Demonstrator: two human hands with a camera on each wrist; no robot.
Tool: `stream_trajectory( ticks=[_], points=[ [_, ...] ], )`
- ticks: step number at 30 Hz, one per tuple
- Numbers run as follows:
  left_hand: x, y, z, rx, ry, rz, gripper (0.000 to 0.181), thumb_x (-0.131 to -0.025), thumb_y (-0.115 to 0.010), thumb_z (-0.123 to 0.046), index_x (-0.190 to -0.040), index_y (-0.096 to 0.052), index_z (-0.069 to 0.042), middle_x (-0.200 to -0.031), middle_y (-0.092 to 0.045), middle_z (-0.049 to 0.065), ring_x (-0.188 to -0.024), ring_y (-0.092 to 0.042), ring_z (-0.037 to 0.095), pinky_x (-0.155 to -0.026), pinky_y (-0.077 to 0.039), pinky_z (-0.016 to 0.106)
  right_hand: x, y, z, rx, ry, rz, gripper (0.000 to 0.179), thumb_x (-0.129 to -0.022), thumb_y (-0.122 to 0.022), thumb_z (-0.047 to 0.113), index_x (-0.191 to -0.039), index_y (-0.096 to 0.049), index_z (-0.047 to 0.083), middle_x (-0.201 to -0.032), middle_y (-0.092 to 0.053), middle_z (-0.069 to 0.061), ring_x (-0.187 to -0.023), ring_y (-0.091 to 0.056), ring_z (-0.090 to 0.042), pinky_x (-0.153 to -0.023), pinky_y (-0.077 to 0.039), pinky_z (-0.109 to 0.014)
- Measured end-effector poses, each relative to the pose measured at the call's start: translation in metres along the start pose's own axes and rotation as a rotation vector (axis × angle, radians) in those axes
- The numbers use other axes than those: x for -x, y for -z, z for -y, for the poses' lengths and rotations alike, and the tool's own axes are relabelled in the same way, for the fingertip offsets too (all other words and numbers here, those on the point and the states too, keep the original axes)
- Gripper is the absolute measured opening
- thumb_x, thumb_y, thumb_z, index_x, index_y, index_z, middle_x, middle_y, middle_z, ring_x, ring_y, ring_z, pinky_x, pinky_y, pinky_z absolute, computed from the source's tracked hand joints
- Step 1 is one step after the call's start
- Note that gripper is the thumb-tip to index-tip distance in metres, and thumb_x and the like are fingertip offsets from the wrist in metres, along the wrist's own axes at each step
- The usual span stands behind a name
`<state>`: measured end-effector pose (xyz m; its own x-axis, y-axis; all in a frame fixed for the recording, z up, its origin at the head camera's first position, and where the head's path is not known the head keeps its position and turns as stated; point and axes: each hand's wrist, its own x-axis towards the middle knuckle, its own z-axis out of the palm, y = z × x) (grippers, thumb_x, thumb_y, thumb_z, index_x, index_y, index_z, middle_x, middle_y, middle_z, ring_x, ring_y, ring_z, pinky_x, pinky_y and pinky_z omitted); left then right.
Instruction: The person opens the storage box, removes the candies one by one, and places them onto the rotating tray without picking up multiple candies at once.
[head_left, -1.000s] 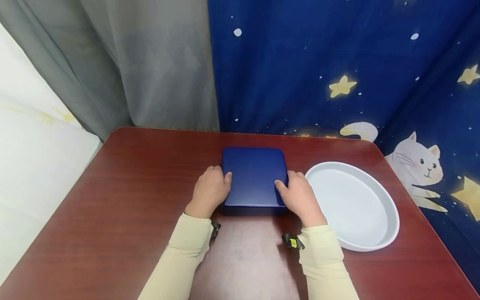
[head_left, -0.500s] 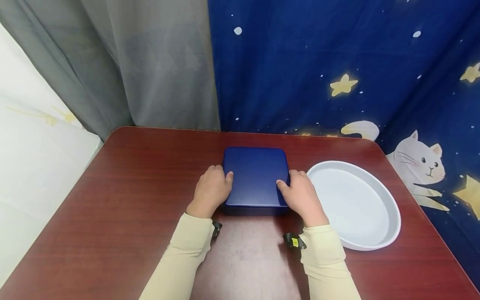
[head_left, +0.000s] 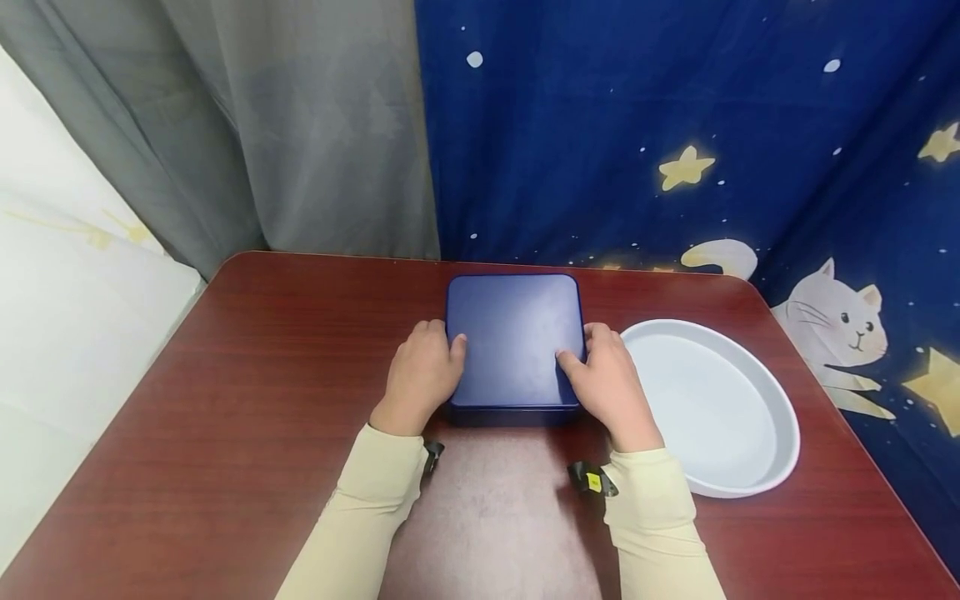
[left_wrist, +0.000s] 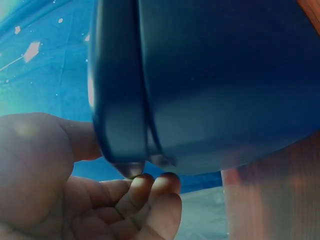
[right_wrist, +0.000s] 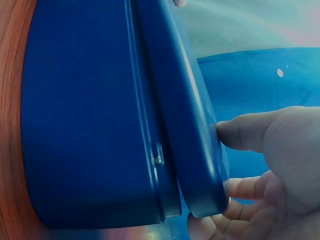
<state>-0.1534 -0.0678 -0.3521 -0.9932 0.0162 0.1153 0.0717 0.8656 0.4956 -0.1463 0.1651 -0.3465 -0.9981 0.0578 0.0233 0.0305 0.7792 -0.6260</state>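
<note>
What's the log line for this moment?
left grip: holding lid; right grip: holding lid; lid: tilted, partly raised off box; tray: on table, right of box

The lid [head_left: 513, 337] hides the inside of the tin [head_left: 513, 416]. The right hand [head_left: 611, 387] and right sleeve [head_left: 660, 517] cover part of the tray [head_left: 712, 408]. The left sleeve [head_left: 360, 517], right sleeve and table [head_left: 225, 433] run off the head view's bottom edge. The yellow label [head_left: 594, 482] is too small to read.
</note>
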Motion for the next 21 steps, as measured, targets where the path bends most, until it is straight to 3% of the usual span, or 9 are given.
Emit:
stream_trajectory(
  ticks=[10,15,18,21],
  points=[
    [0.0,0.008,-0.002,0.034,-0.008,-0.011,0.049,-0.101,-0.054,-0.029,-0.128,-0.056,0.012,-0.118,-0.06,0.026,-0.106,-0.062,0.038,-0.09,-0.05,0.05,0.0,0.005,0.002,-0.003,0.003,-0.018,0.066,-0.098,-0.059,0.027,-0.147,-0.036,-0.009,-0.128,-0.051,-0.028,-0.119,-0.049,-0.038,-0.104,-0.037,-0.053],
    [0.0,0.012,-0.003,0.056,-0.03,-0.042,0.049,-0.101,-0.055,-0.03,-0.129,-0.056,0.011,-0.12,-0.06,0.026,-0.108,-0.061,0.04,-0.091,-0.049,0.051,0.001,0.008,0.004,-0.001,0.025,-0.042,0.062,-0.097,-0.06,0.027,-0.143,-0.042,-0.011,-0.121,-0.053,-0.026,-0.112,-0.048,-0.035,-0.101,-0.038,-0.051],
    [0.001,0.014,-0.004,0.096,-0.037,-0.069,0.048,-0.101,-0.055,-0.029,-0.128,-0.057,0.01,-0.119,-0.06,0.025,-0.108,-0.061,0.039,-0.091,-0.049,0.051,0.002,0.009,0.004,-0.001,0.041,-0.062,0.06,-0.097,-0.06,0.028,-0.141,-0.045,-0.012,-0.117,-0.054,-0.024,-0.108,-0.049,-0.035,-0.099,-0.04,-0.05],
    [0.001,0.015,-0.005,0.166,-0.042,-0.109,0.045,-0.1,-0.056,-0.028,-0.126,-0.058,0.009,-0.108,-0.061,0.021,-0.098,-0.061,0.036,-0.085,-0.05,0.049,0.002,0.01,0.005,-0.014,0.049,-0.093,0.058,-0.098,-0.06,0.027,-0.139,-0.048,-0.012,-0.114,-0.055,-0.024,-0.106,-0.051,-0.035,-0.097,-0.041,-0.05]
  ],
)
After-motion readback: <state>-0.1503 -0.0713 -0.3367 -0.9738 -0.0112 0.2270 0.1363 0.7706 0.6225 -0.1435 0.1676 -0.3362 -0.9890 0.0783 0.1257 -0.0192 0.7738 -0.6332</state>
